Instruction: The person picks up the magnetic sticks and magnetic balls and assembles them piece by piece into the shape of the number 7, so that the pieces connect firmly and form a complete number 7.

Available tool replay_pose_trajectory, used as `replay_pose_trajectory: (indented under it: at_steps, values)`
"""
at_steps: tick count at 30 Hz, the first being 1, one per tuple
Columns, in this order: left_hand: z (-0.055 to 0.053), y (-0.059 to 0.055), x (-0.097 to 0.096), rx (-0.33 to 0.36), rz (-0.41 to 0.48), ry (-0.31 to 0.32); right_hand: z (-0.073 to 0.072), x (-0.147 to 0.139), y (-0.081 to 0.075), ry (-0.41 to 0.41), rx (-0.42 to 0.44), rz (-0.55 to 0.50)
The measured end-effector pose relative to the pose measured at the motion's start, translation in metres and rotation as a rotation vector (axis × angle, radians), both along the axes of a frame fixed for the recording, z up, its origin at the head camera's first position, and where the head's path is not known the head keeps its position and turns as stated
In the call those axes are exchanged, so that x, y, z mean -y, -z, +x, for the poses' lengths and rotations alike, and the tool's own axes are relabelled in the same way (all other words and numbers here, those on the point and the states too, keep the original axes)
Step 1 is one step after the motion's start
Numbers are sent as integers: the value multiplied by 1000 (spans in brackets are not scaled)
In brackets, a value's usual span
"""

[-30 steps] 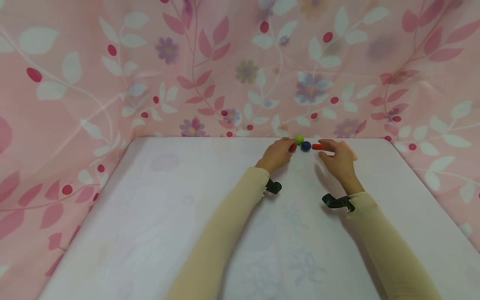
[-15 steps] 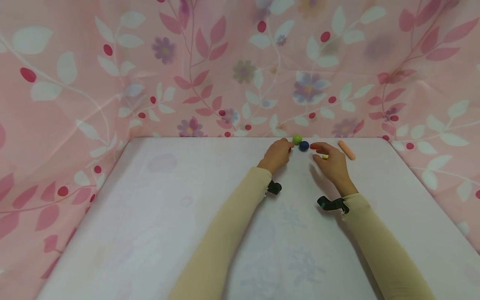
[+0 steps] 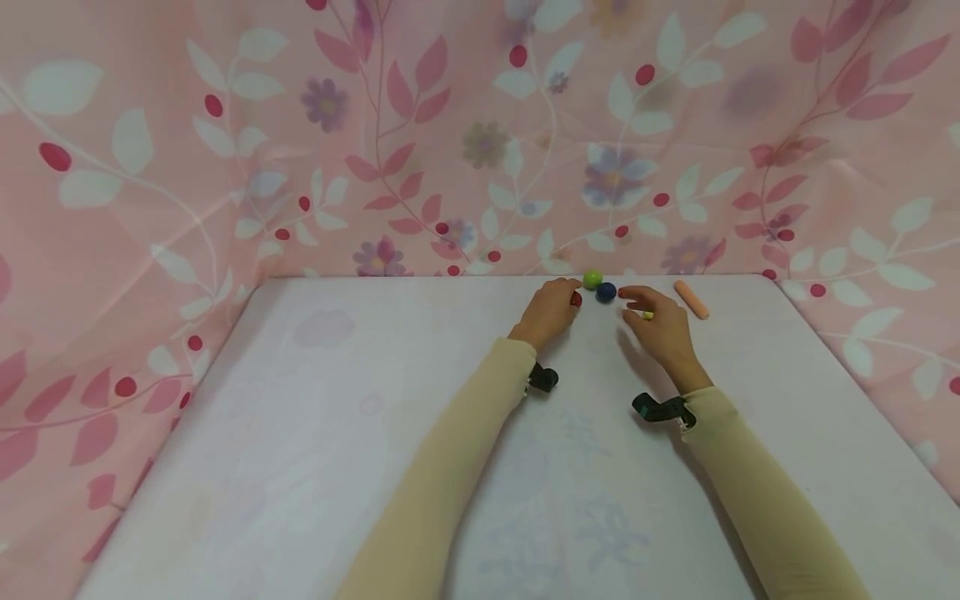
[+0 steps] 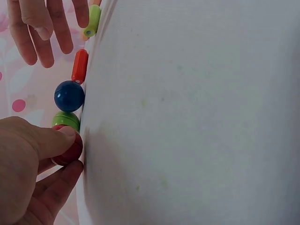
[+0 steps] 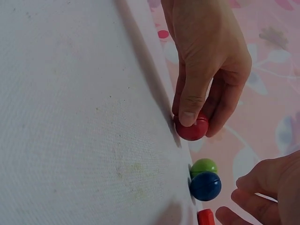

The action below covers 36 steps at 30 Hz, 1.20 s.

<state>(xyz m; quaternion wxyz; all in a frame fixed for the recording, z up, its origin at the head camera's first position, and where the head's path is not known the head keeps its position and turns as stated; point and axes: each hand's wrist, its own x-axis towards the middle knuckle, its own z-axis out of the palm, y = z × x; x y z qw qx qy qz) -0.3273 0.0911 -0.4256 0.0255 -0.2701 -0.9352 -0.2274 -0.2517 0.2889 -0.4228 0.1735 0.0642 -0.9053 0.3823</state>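
My left hand (image 3: 546, 315) pinches a red ball (image 4: 70, 149) between thumb and fingers at the far edge of the white table. Beside it rest a green ball (image 5: 204, 165) and a dark blue ball (image 5: 206, 186), close together. My right hand (image 3: 663, 329) hovers on the other side of the blue ball, fingers loosely bent and apart, holding nothing. Below those fingers, a red stick (image 4: 80, 66) lies in line with the balls; the head view mostly hides it. A yellow-green stick (image 4: 92, 21) shows between the right thumb and fingers in the head view.
An orange stick (image 3: 691, 300) lies slantwise to the right of my right hand. Pink flowered cloth (image 3: 480, 142) hangs right behind the table's far edge. The white tabletop (image 3: 360, 433) stretches toward me under both forearms.
My right hand has shifted left toward the blue ball, covering most of the red stick and uncovering the orange and yellow-green ones. The left hand, with the red ball, has drawn slightly away from the green ball.
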Motion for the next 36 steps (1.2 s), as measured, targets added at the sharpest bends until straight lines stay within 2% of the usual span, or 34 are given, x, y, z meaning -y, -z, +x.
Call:
replay_pose_trajectory:
  at_steps: [4, 11, 18, 29, 33, 36]
  values:
    - [2, -1, 3, 31, 41, -23, 0, 1, -2, -2, 18, -12]
    - [5, -2, 6, 19, 107, -23, 3, 5, -5, -14, 58, -17]
    - [10, -10, 14, 17, 177, -51, 7, 11, -12, -33, 65, -30]
    - [25, -28, 42, 9, 258, -29, 22, 27, -31, -64, 52, -63]
    - [31, -35, 58, -2, 305, 4, 25, 36, -35, -84, 42, -76]
    - [40, -41, 70, 17, 343, 25, 28, 43, -37, -112, 35, -98]
